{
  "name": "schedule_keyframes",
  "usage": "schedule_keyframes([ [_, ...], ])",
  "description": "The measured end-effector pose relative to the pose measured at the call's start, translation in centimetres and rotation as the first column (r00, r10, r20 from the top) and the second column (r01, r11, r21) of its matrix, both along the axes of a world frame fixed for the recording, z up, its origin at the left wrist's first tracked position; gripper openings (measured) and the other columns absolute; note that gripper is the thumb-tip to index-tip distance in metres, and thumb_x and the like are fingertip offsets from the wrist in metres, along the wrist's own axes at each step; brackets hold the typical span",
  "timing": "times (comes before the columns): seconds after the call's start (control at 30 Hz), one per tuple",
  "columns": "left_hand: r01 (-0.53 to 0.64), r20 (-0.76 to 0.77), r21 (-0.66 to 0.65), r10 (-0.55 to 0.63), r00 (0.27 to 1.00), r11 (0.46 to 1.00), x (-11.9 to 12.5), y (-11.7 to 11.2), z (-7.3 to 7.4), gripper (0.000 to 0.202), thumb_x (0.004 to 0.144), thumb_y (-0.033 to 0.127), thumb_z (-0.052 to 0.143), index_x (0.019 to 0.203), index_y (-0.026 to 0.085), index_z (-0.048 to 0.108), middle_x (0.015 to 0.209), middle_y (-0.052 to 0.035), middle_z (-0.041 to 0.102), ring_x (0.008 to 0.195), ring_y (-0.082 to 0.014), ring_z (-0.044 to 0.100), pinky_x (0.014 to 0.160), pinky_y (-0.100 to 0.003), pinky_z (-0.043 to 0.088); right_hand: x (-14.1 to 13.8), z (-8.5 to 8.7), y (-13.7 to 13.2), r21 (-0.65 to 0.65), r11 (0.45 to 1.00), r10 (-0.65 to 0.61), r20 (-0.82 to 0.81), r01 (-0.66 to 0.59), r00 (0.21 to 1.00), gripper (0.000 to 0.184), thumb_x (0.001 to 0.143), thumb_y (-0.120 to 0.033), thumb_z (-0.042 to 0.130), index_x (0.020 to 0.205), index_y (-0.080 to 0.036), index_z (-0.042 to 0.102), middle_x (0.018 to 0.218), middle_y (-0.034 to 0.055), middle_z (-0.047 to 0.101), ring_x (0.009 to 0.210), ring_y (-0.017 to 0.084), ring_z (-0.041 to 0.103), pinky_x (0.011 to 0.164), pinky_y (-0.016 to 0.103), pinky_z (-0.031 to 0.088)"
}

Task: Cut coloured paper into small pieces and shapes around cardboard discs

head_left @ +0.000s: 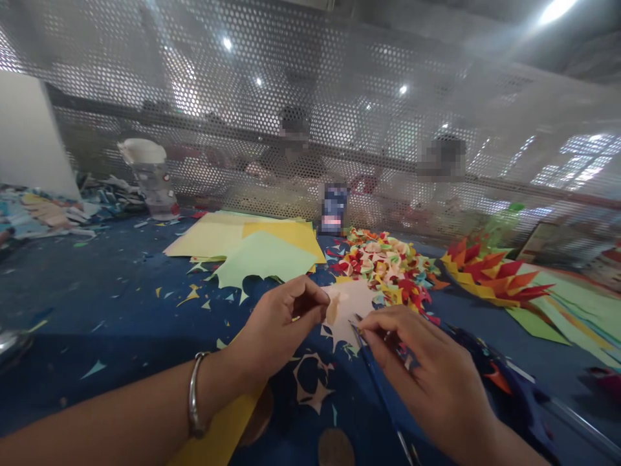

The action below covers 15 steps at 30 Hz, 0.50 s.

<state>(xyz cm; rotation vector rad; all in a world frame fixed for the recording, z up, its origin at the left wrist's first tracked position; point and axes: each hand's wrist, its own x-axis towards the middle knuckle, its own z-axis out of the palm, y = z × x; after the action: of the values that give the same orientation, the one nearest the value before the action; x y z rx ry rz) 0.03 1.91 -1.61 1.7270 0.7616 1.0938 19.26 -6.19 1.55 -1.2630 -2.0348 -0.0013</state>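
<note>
My left hand (pixel 286 317), with a silver bangle at the wrist, pinches a small folded peach paper piece (pixel 334 310) between thumb and fingertips. Just to the right, my right hand (pixel 422 356) is closed on a slim tool with two fine tips, apparently tweezers (pixel 356 323). The tips point toward the paper piece, a short gap apart from it. Under both hands lies a pale pink paper sheet (pixel 356 294) with a scalloped cut edge. A thin dark blue rod (pixel 383 395) runs below my right hand; whether it joins the tool I cannot tell.
Beyond lie yellow and green sheets (pixel 272 255) and a heap of small folded paper pieces (pixel 388 259). A red-orange pointed paper form (pixel 495 272) sits at right. A lidded cup (pixel 152 178) and a phone (pixel 334 207) stand before a perforated screen (pixel 218 84); people show behind it.
</note>
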Motion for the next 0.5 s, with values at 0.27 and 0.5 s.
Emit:
schedule_keyframes([
  [0.27, 0.215, 0.092, -0.192, -0.200, 0.975, 0.958, 0.29, -0.05, 0.01, 0.015, 0.084, 0.031, 0.064, 0.083, 0.018, 0.057, 0.076, 0.0006, 0.061, 0.071, -0.0121, 0.057, 0.069, -0.026, 0.046, 0.41, 0.23, 0.33, 0.117, 0.993, -0.003, 0.100, -0.009, 0.995, 0.012, 0.090, -0.011, 0.053, 0.096, -0.020, 0.059, 0.089, 0.0027, 0.067, 0.083, 0.016, 0.064, 0.078, 0.027, 0.047],
  [0.5, 0.322, 0.164, -0.266, -0.286, 0.944, 0.909, 0.22, 0.04, -0.55, 0.020, 0.080, 0.032, 0.070, 0.084, 0.017, 0.059, 0.078, -0.0001, 0.061, 0.071, -0.0119, 0.056, 0.069, -0.026, 0.045, 0.47, 0.14, 0.37, 0.145, 0.987, 0.058, 0.120, -0.075, 0.991, 0.014, 0.090, -0.009, 0.053, 0.098, -0.018, 0.061, 0.090, 0.0039, 0.066, 0.084, 0.016, 0.062, 0.078, 0.029, 0.047],
])
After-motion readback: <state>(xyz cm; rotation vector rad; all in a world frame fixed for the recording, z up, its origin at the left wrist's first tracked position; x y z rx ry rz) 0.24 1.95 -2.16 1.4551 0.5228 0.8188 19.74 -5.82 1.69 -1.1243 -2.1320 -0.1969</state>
